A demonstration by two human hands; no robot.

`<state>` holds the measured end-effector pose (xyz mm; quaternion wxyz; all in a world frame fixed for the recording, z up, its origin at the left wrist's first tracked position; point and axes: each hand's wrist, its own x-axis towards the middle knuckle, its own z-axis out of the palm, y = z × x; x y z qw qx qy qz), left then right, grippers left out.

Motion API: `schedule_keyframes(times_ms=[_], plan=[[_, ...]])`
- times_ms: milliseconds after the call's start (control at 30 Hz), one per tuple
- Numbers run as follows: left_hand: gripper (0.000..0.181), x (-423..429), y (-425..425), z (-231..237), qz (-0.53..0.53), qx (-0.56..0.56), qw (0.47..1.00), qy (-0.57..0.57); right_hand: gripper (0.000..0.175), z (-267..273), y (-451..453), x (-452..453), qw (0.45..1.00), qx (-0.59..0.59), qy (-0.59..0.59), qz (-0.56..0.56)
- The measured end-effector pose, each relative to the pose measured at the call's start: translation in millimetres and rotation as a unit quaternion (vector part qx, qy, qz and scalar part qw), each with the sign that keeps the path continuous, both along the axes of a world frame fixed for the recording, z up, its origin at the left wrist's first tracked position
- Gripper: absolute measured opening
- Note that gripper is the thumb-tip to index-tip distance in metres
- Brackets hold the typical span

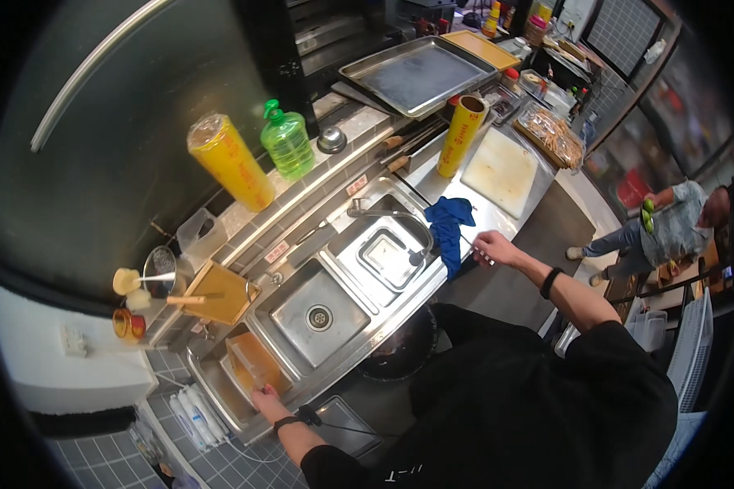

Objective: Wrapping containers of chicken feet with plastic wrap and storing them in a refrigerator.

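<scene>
My left hand is at the near edge of the left sink basin, its fingers on the rim of a clear plastic container standing in that basin. Over the steel counter at the right is my right hand, fingers curled around the end of something thin that I cannot make out. Just left of that hand, a blue cloth hangs over the counter's front edge beside the faucet. Below the faucet, steel trays sit in the right basin. The middle sink basin shows its drain.
A white cutting board and an upright yellow film roll are on the counter. Behind the sinks stand another yellow roll and a green pump bottle. A black bin is below. Another person holds green items at the right.
</scene>
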<state>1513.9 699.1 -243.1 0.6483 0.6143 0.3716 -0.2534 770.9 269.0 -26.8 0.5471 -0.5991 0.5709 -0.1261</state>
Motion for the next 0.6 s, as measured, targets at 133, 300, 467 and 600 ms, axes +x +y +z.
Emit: schedule_keyframes(times_ms=[133, 300, 467, 600], plan=[[0.026, -68.9, -58.5, 12.4, 0.07, 0.202, 0.97, -0.118, 0.034, -14.8, -78.6, 54.9, 0.998, -0.001, -0.059, 0.002], [0.029, -238.2, -235.7, 62.2, -0.149, 0.008, 0.901, -0.407, 0.049, -91.3, -183.6, 143.3, 0.996, -0.022, -0.055, 0.061], [0.039, -392.5, -392.2, -7.9, -0.429, -0.216, 0.872, 0.094, 0.068, -146.4, -227.8, 249.4, 0.988, 0.026, -0.1, 0.119], [0.034, -440.7, -434.0, -82.7, -0.418, -0.175, 0.861, 0.233, 0.064, -178.1, -221.4, 289.3, 0.988, 0.018, -0.147, 0.046]])
